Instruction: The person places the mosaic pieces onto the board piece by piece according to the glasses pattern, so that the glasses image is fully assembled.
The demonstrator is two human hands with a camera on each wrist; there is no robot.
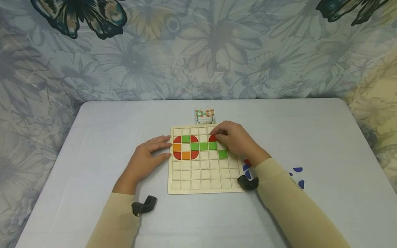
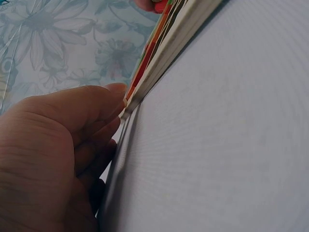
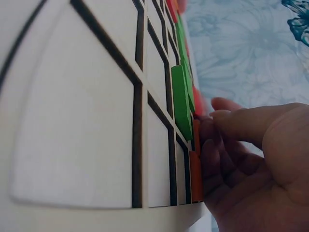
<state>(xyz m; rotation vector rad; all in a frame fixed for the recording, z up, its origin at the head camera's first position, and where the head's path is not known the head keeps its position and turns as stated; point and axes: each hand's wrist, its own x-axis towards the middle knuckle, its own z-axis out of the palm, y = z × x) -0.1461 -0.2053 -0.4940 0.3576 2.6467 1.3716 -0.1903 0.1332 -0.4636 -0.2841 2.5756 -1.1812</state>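
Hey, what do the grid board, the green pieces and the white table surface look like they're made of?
Grid board: probably matte plywood, judging by its pale tan colour and dark, scorched-looking cell edges. Green pieces: perhaps painted wood; they look thick, smooth and evenly coloured, but plastic is possible. White table surface: likely matte cloth, given its faint creases.

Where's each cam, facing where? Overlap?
Head: worn on head, facing forward and down at the board; sleeves, left hand, right hand show.
Left wrist: worn there, facing the board's edge; left hand and right fingertip show.
Right wrist: worn there, looking across the board; right hand shows.
Head and right wrist share the green tiles and right hand.
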